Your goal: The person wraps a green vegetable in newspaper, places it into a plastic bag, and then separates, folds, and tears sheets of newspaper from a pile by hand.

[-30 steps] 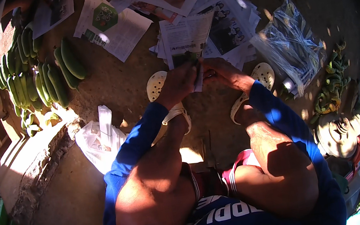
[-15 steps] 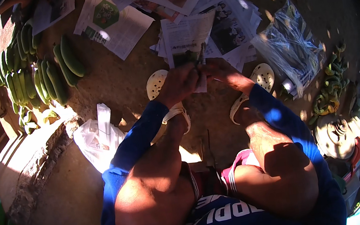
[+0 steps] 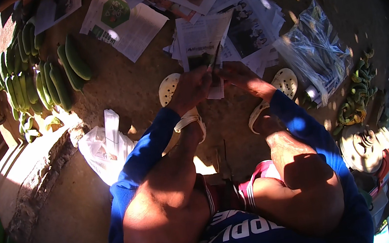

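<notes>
Between my feet, my left hand (image 3: 193,88) and my right hand (image 3: 245,79) are close together, both closed on a folded newspaper sheet (image 3: 197,34). The left fingers pinch its lower left part, while the right fingers grip along its right side. A narrow strip of the paper shows below the hands. Shadow partly hides the fingertips. Just beyond lies a loose pile of newspaper sheets (image 3: 245,31), and the held sheet overlaps it in view.
Long green cucumber-like vegetables (image 3: 55,84) lie in rows at left. A white plastic bag (image 3: 101,153) rests by my left knee. On the right are clear plastic wrapping (image 3: 318,55), curled greenish peels (image 3: 358,89) and a round pale metal part (image 3: 361,148). Another newspaper (image 3: 134,35) lies ahead.
My fingers have shifted slightly on the folded newspaper sheet, with the left hand a little lower and farther left. Both hands keep hold of it. The things around lie as before.
</notes>
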The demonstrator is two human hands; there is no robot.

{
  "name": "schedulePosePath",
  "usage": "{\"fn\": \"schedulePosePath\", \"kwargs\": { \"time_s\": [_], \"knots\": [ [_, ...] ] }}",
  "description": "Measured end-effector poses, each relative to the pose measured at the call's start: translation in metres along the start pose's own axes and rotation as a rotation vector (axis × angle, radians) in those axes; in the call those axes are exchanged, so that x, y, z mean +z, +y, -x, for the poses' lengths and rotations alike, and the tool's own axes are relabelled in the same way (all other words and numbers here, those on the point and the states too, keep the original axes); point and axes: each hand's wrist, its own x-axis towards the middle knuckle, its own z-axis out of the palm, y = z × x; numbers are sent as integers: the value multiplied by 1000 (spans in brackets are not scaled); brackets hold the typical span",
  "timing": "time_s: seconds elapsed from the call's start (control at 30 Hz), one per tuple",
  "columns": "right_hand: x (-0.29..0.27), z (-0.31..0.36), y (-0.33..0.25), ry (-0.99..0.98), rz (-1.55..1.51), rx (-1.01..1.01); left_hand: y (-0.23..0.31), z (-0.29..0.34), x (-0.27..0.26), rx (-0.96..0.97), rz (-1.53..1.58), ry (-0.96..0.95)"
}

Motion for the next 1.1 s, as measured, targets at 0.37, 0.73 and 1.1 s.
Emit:
{"fn": "schedulePosePath", "kwargs": {
  "time_s": [0.37, 0.73, 1.1],
  "knots": [
    [-49, 35, 0, 351, 29, -63, -55, 67, -64, -64, -2, 561],
    [-61, 48, 59, 754, 54, -14, -102, 181, -59, -294, 73, 742],
    [-68, 46, 65, 510, -95, 141, -76, 168, -66, -194, -23, 750]
  ]
}}
